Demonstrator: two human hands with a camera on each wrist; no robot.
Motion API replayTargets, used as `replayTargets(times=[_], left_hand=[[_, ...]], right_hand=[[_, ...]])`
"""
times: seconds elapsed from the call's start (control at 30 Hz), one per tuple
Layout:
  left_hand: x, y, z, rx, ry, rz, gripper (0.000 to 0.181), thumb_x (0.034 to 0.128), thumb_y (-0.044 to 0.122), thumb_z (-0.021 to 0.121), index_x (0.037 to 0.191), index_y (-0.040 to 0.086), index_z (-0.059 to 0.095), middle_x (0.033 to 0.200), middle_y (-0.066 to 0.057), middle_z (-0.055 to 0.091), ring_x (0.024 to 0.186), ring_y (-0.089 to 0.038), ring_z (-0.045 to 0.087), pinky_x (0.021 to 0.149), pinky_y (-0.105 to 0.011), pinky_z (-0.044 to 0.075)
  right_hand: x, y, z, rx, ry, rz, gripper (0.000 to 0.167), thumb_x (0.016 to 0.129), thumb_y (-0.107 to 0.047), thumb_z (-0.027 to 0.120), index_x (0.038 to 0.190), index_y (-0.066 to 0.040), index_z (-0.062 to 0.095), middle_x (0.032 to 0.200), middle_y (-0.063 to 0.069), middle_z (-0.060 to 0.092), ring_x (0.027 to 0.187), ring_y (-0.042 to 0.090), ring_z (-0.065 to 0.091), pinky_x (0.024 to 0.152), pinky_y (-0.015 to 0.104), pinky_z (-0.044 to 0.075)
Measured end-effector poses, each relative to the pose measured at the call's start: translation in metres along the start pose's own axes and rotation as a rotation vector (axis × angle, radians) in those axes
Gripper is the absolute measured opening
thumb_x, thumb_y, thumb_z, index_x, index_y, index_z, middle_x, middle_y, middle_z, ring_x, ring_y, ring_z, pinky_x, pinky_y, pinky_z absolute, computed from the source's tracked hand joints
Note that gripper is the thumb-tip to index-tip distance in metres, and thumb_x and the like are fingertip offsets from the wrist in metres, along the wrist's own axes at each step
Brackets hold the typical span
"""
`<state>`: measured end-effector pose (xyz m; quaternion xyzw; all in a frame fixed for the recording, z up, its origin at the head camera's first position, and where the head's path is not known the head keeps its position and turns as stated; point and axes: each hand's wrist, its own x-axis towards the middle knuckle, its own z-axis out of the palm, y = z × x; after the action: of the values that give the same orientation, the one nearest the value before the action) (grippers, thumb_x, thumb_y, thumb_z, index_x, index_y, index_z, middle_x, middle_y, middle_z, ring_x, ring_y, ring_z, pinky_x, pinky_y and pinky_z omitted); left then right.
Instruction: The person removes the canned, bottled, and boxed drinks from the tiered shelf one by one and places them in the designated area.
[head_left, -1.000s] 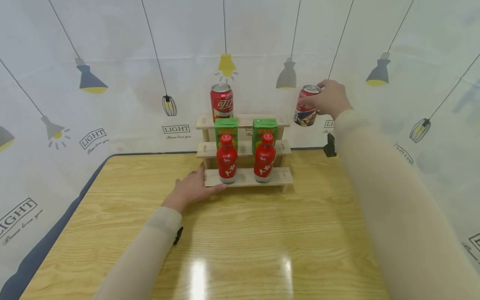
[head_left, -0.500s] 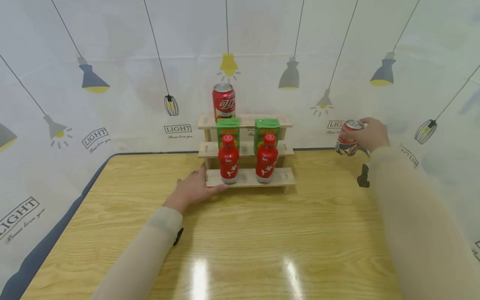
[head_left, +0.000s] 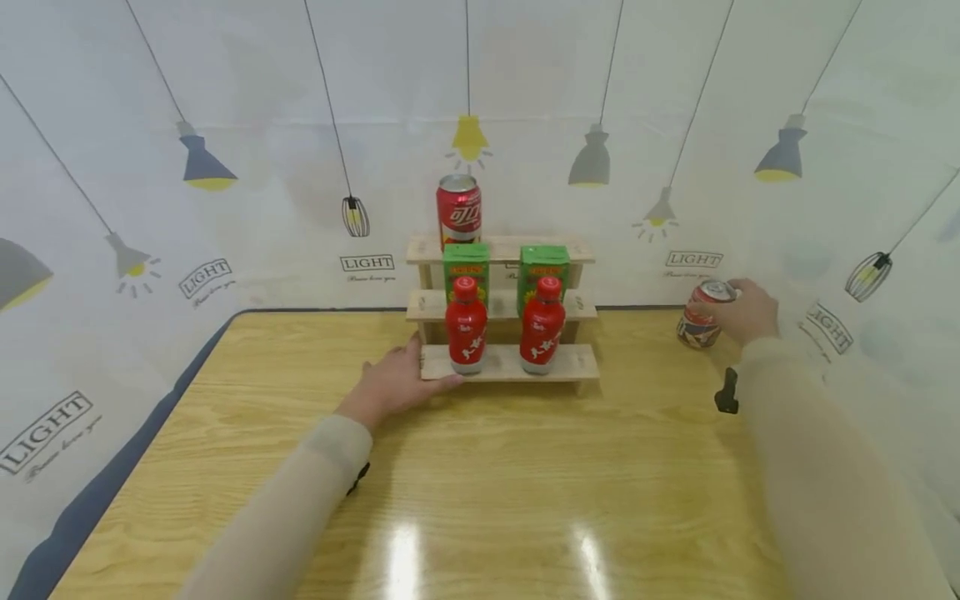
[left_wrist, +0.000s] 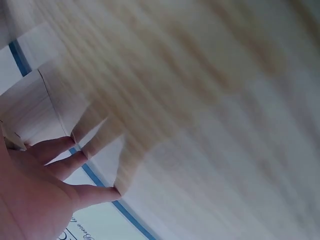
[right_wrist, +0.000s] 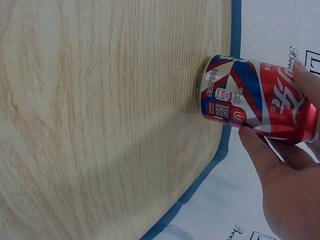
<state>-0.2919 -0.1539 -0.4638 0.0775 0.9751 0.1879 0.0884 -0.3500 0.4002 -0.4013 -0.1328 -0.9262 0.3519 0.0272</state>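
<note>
Head view: bottles [head_left: 467, 329] partly hide cartons [head_left: 545, 260] on rack [head_left: 502, 364].

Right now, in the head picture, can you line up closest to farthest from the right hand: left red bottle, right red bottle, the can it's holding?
1. Can: in the right hand.
2. Right red bottle: bottom shelf, right side.
3. Left red bottle: bottom shelf, left side.
</note>
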Motion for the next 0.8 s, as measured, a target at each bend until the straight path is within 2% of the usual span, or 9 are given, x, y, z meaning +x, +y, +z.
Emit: replayTargets(times=[0.17, 0.33, 0.4, 0.53, 0.67, 0.8], left_hand=[[0.001, 0.0, 0.004, 0.006, 0.032, -0.001, 0.145, 0.0704, 0.109, 0.037, 0.172, 0.01, 0.011, 0.168, -0.019, 0.045, 0.157, -0.043, 0.039, 0.119, -0.086, 0.021], [0.001, 0.0, 0.001, 0.032, 0.042, 0.002, 0.144, 0.071, 0.109, 0.035, 0.172, 0.009, 0.012, 0.166, -0.021, 0.046, 0.156, -0.044, 0.042, 0.118, -0.085, 0.025], [0.001, -0.001, 0.0, 0.049, 0.048, 0.007, 0.144, 0.071, 0.11, 0.034, 0.172, 0.009, 0.012, 0.164, -0.022, 0.048, 0.154, -0.043, 0.044, 0.117, -0.084, 0.029], [0.001, -0.002, 0.002, 0.075, 0.065, 0.017, 0.145, 0.0704, 0.111, 0.031, 0.172, 0.009, 0.013, 0.16, -0.022, 0.054, 0.149, -0.042, 0.051, 0.115, -0.082, 0.036], [0.001, 0.0, 0.004, 0.073, 0.066, 0.018, 0.144, 0.0703, 0.11, 0.032, 0.171, 0.009, 0.015, 0.158, -0.022, 0.056, 0.147, -0.041, 0.054, 0.114, -0.08, 0.039], [-0.001, 0.0, 0.004, 0.069, 0.063, 0.013, 0.144, 0.0714, 0.11, 0.033, 0.171, 0.007, 0.017, 0.159, -0.023, 0.055, 0.147, -0.042, 0.054, 0.114, -0.079, 0.04]], right_hand=[[0.005, 0.002, -0.003, -0.031, -0.059, -0.025, 0.104, 0.098, -0.055, 0.07, 0.166, 0.005, 0.019, 0.164, 0.039, 0.031, 0.148, 0.061, 0.033, 0.119, 0.074, 0.037], [0.011, -0.018, -0.023, -0.096, -0.148, -0.061, 0.118, 0.098, -0.072, 0.057, 0.167, 0.007, 0.004, 0.169, 0.041, 0.015, 0.151, 0.066, 0.022, 0.122, 0.077, 0.027], [0.011, -0.032, -0.032, -0.13, -0.161, -0.07, 0.119, 0.098, -0.075, 0.052, 0.166, 0.008, 0.002, 0.169, 0.043, 0.013, 0.151, 0.067, 0.02, 0.123, 0.077, 0.025], [0.015, -0.059, -0.046, -0.187, -0.134, -0.111, 0.116, 0.099, -0.078, 0.045, 0.167, 0.008, 0.003, 0.17, 0.041, 0.011, 0.152, 0.067, 0.018, 0.123, 0.077, 0.023], [0.018, -0.093, -0.054, -0.198, -0.106, -0.149, 0.116, 0.098, -0.081, 0.042, 0.168, 0.004, 0.004, 0.171, 0.039, 0.013, 0.153, 0.065, 0.021, 0.124, 0.076, 0.024], [0.01, -0.134, -0.055, -0.191, -0.134, -0.171, 0.112, 0.1, -0.079, 0.042, 0.169, 0.001, 0.003, 0.172, 0.037, 0.015, 0.155, 0.06, 0.024, 0.125, 0.075, 0.025]])
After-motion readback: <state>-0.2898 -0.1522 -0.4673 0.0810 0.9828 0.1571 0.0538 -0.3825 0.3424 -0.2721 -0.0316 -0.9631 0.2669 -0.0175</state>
